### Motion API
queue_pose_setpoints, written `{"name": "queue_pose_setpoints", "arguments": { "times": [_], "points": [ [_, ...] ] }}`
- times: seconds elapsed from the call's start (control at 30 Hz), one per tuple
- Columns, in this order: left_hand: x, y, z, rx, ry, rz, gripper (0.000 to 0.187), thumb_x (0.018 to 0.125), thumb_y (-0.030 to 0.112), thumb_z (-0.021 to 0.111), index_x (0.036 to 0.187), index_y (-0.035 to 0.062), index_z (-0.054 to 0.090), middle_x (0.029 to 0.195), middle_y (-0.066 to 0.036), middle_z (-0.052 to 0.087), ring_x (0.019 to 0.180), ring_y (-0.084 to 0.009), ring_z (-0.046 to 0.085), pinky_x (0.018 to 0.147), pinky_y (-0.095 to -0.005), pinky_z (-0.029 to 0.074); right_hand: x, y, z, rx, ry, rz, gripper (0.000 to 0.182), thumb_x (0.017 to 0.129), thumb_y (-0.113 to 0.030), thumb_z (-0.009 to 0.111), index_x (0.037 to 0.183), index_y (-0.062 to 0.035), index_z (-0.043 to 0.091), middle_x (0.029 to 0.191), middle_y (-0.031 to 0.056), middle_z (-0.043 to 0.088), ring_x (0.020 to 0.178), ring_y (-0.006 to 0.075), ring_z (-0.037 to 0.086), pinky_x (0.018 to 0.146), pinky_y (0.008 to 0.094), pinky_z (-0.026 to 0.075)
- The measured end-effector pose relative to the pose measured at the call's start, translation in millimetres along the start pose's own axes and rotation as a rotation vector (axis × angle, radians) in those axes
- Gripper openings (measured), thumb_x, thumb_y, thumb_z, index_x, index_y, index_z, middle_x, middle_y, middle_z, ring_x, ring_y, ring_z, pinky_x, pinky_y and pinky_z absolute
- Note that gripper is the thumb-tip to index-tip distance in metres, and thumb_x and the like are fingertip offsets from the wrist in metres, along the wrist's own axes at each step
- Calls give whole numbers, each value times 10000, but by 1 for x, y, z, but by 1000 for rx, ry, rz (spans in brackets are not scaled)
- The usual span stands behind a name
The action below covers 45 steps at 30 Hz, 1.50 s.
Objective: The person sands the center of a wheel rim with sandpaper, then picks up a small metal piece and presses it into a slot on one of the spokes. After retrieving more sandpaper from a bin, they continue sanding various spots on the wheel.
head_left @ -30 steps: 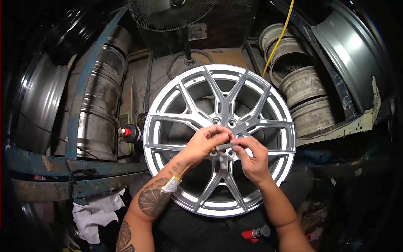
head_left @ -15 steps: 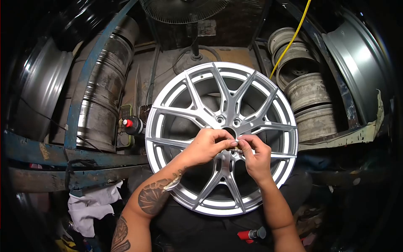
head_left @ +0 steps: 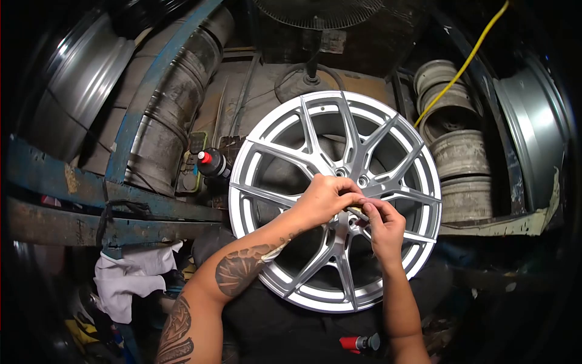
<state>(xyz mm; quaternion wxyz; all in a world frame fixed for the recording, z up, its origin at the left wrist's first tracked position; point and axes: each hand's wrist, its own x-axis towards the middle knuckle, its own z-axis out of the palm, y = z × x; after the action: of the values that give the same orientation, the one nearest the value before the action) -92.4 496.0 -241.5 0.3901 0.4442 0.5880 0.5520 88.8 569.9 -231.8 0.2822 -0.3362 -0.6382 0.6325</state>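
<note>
A silver multi-spoke car wheel [head_left: 337, 250] lies face up in front of me. Over its hub, my left hand [head_left: 327, 200] and my right hand [head_left: 386, 224] meet, fingertips close together. Between them is a small, thin, yellowish-grey piece [head_left: 359, 212], which looks like a folded strip; its exact kind is too small to tell. Thumb and fingers of both hands are pinched on it. Lug holes show around the hub, partly covered by my hands.
A dark bottle with a red cap [head_left: 212, 162] stands left of the wheel. A red tool [head_left: 359, 343] lies below it. Old wheel barrels [head_left: 456, 155] are stacked on both sides within blue metal frames [head_left: 136, 100]. A white cloth [head_left: 130, 282] hangs at left; a yellow hose [head_left: 464, 64] runs at right.
The view has swung left, so the wheel and surroundings appear farther right. My fingers have shifted their pinch, and more of the small yellowish-grey piece shows between them.
</note>
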Motion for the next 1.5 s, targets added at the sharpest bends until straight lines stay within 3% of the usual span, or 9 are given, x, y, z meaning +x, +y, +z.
{"name": "queue_pose_setpoints", "arguments": {
  "times": [0.17,0.33,0.6,0.83,0.97,1.07,1.27,1.4,1.5],
  "points": [
    [-5,7,4,116,33,123,143,939,111,736,990,-18,767,790,-115,757,718,-104,714,654,-251,552,-2,6,1,60,26,-15,163,1034,-89,625,1073,38,720,981,85,742,843,120,692,705,274,599],
    [-1,9,1,248,37,211,112,929,100,735,950,2,786,810,-136,767,718,-202,762,654,-287,575,-3,7,4,109,48,-25,155,1022,-72,636,1065,54,716,961,83,739,853,110,684,730,262,583],
    [0,6,5,177,50,265,105,914,86,740,922,-11,780,802,-128,769,729,-184,767,660,-289,589,-6,1,-1,-14,36,-97,111,1003,-42,654,1058,33,714,977,65,735,859,74,653,790,223,517],
    [-3,8,1,-9,-36,125,131,902,109,764,938,-16,755,770,-123,751,693,-135,714,659,-271,554,-8,1,-2,135,16,-13,77,982,-33,687,1049,5,685,977,46,713,897,80,651,832,227,509],
    [-5,9,-2,-260,-102,-55,90,940,39,737,988,-38,739,908,-67,752,858,-97,695,768,-249,562,-4,9,1,194,-17,-9,133,985,-59,697,1102,5,693,982,41,715,919,85,657,841,232,517],
    [-3,12,-2,-330,-112,-73,85,942,39,741,989,-29,720,919,-61,743,861,-100,697,784,-248,561,-2,10,-1,218,-53,22,214,1004,-104,689,1177,22,693,972,32,718,914,78,663,848,226,520],
    [-4,8,-2,-253,-107,-76,80,938,29,735,988,-28,711,924,-59,733,889,-103,696,797,-250,560,2,24,-3,103,-2,-43,220,1006,-152,706,1131,29,714,912,13,701,765,35,581,690,192,445],
    [-3,13,-5,-185,-105,-14,57,927,15,713,954,-33,700,896,-48,734,853,-102,696,785,-263,567,2,22,-1,136,-30,-21,172,999,-114,704,1101,23,710,950,30,710,828,53,618,750,207,478],
    [-1,7,-12,-284,-200,-127,62,921,-22,709,982,-13,703,926,-48,724,877,-97,688,793,-247,551,-1,20,2,132,-46,-30,141,990,-81,701,1085,23,703,983,56,725,897,84,661,824,228,513]
  ]
}}
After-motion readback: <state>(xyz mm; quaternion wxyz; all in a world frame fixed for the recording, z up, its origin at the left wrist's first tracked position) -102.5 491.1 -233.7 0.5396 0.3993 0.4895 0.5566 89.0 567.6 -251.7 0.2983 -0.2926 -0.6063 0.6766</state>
